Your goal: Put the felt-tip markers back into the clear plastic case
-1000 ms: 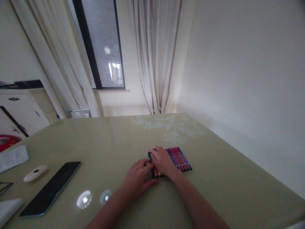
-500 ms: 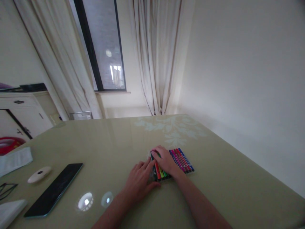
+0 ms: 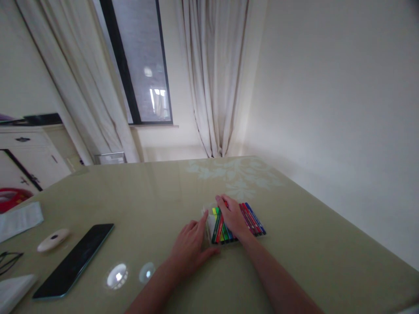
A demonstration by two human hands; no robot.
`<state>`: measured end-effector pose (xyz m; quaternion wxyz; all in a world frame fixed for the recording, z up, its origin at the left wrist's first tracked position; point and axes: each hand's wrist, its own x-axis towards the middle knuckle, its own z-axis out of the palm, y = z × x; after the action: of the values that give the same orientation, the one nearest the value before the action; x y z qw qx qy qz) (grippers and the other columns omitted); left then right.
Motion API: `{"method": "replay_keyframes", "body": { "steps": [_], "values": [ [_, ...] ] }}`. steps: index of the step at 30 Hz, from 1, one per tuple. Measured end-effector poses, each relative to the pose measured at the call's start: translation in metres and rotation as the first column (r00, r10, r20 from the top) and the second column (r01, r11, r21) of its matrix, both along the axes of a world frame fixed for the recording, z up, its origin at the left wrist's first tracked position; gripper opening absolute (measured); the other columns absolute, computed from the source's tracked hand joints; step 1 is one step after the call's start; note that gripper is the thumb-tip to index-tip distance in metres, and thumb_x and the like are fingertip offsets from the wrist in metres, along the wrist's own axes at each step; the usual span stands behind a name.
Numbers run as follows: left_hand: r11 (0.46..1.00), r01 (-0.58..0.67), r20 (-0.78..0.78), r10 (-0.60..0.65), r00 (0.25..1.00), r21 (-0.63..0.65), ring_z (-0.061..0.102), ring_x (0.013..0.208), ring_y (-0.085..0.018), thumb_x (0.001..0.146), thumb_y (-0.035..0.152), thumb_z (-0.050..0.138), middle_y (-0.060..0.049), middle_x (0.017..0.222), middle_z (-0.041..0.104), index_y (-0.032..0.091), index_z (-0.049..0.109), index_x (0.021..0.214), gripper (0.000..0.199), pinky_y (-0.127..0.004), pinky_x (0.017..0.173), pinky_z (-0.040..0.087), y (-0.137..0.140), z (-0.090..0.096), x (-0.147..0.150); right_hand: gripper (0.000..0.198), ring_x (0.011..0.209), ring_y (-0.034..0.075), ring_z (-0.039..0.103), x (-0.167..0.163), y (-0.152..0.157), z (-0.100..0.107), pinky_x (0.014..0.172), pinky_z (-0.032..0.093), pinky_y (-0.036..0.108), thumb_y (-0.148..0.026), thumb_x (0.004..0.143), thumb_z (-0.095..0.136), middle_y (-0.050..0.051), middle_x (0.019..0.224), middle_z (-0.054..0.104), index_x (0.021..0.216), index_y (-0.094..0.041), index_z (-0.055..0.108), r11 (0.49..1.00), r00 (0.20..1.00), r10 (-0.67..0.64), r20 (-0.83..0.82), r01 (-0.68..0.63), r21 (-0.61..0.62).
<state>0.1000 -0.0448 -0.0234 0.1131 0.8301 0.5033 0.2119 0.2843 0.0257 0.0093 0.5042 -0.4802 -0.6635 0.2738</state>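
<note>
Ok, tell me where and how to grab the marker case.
The marker case is probably best pinched at its right edge, from the right: it lies flat, that edge uncovered, with the left hand at its left end, the right hand over part of the markers.

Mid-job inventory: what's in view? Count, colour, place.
Table: one, greenish, centre
Case: one, clear, on the table
Pens: count unclear (partly covered), mixed colours, in the case
Phone: one, black, table's left
Oval object: one, pale, left of the phone
Thin-framed item: one, dark, left edge
Slab: one, white, lower left corner
Sheet: one, whitish, table's left edge
Curved item: one, red, far left
Cabinet: one, off-white, far left
Window: one, dark-framed, at the back
Curtains: two, cream, flanking the window
Wall: one, off-white, right
Left hand: one, bare, at the case's left edge
Right hand: one, bare, over the pens
</note>
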Motion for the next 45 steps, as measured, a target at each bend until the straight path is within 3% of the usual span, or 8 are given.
{"method": "replay_keyframes", "body": {
  "steps": [4,7,13,19,29,32,37,45],
  "values": [
    [0.982,0.018,0.054,-0.029,0.998,0.188,0.059,0.124,-0.031,0.095,0.061,0.055,-0.018,0.144,0.059,0.018,0.018,0.162,0.087,-0.049,0.108,0.045,-0.002,0.001,0.000,0.045,0.063,0.015,0.049,-0.002,-0.005,0.003,0.062,0.038,0.027,-0.054,0.101,0.045,-0.003,0.065,0.051,0.071,-0.021,0.051,0.995,0.993,-0.100,-0.069,0.101,0.016],
    [0.958,-0.050,0.055,0.035,0.998,0.282,0.059,0.126,-0.030,0.101,0.054,0.048,-0.017,0.144,0.059,0.018,0.028,0.158,0.070,-0.049,0.108,0.046,-0.002,0.004,0.004,0.044,0.058,0.014,0.050,-0.016,-0.015,0.001,0.057,0.039,0.025,-0.056,0.100,0.047,-0.004,0.063,0.052,0.074,-0.021,0.054,0.997,0.996,0.042,-0.084,-0.047,-0.054],
    [0.974,-0.227,-0.064,0.227,0.972,0.007,0.069,0.116,-0.024,0.108,0.028,0.027,-0.018,0.141,0.061,0.017,0.035,0.153,0.047,-0.034,0.091,0.054,0.007,0.009,-0.002,0.036,0.067,0.017,0.064,-0.023,-0.017,-0.004,0.063,0.049,0.027,-0.050,0.103,0.043,0.001,0.079,0.068,0.094,-0.022,0.063,0.973,0.977,0.196,-0.082,-0.204,-0.111],
    [0.851,-0.524,-0.328,0.501,0.801,0.021,0.068,0.111,-0.029,0.102,0.012,0.025,-0.026,0.131,0.061,0.008,0.042,0.148,0.049,-0.039,0.089,0.052,0.020,0.019,-0.042,0.030,0.101,0.023,0.064,0.006,0.002,-0.012,0.093,0.046,0.034,-0.028,0.104,0.040,0.010,0.103,0.072,0.100,-0.018,0.068,0.998,0.924,-0.047,0.380,0.023,0.066],
    [0.801,-0.568,-0.413,0.590,0.694,0.189,0.060,0.111,-0.032,0.104,0.026,0.033,-0.020,0.118,0.063,0.011,0.066,0.121,0.040,-0.042,0.086,0.051,0.020,0.023,-0.055,0.025,0.103,0.025,0.058,-0.001,-0.001,-0.018,0.093,0.040,0.036,-0.030,0.104,0.049,0.009,0.104,0.070,0.100,-0.020,0.070,0.993,0.692,-0.087,0.717,0.005,0.116],
    [0.871,-0.449,-0.266,0.489,0.831,0.198,0.057,0.119,-0.032,0.105,0.033,0.037,-0.019,0.129,0.062,0.014,0.061,0.133,0.041,-0.048,0.099,0.047,0.016,0.024,-0.042,0.023,0.105,0.025,0.057,0.000,-0.001,-0.019,0.093,0.039,0.036,-0.034,0.103,0.051,0.009,0.106,0.069,0.101,-0.020,0.069,0.992,0.679,-0.106,0.726,0.028,0.119],
    [0.994,0.049,-0.127,-0.037,0.991,0.093,0.052,0.130,-0.031,0.096,0.060,0.055,-0.013,0.145,0.057,0.020,0.052,0.144,0.063,-0.049,0.113,0.040,-0.002,0.013,-0.001,0.023,0.104,0.026,0.057,-0.002,-0.002,-0.021,0.089,0.039,0.037,-0.027,0.104,0.045,0.009,0.107,0.069,0.101,-0.020,0.066,0.990,0.644,-0.136,0.753,0.055,0.132],
    [0.996,0.076,-0.108,-0.072,0.992,0.035,0.054,0.129,-0.030,0.098,0.052,0.056,-0.011,0.143,0.059,0.022,0.057,0.137,0.050,-0.048,0.111,0.043,-0.008,0.012,0.011,0.018,0.095,0.024,0.058,0.001,0.006,-0.019,0.085,0.041,0.034,-0.036,0.099,0.053,0.008,0.097,0.068,0.093,-0.020,0.060,0.983,0.830,-0.176,0.529,0.118,0.142]
  ]
}}
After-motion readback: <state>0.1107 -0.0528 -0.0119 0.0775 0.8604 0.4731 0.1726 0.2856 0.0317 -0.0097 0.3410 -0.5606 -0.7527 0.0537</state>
